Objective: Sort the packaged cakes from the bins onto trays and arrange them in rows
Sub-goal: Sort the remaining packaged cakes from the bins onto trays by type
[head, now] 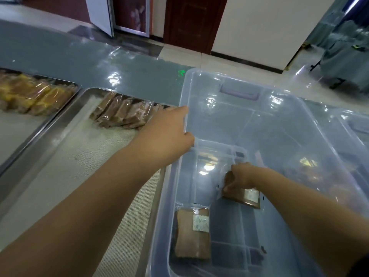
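Two trays (65,124) lie left of the bin (279,108), cakes (192,232) inside each.

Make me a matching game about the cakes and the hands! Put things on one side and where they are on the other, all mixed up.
Things:
1. left hand
2. right hand
3. loose brown cake
4. row of brown cakes

Places:
A. on the middle tray
B. gripping a cake packet inside the bin
C. lying untouched on the bin floor
D. on the clear bin rim

Pairs: 1-D, 2-B, 3-C, 4-A
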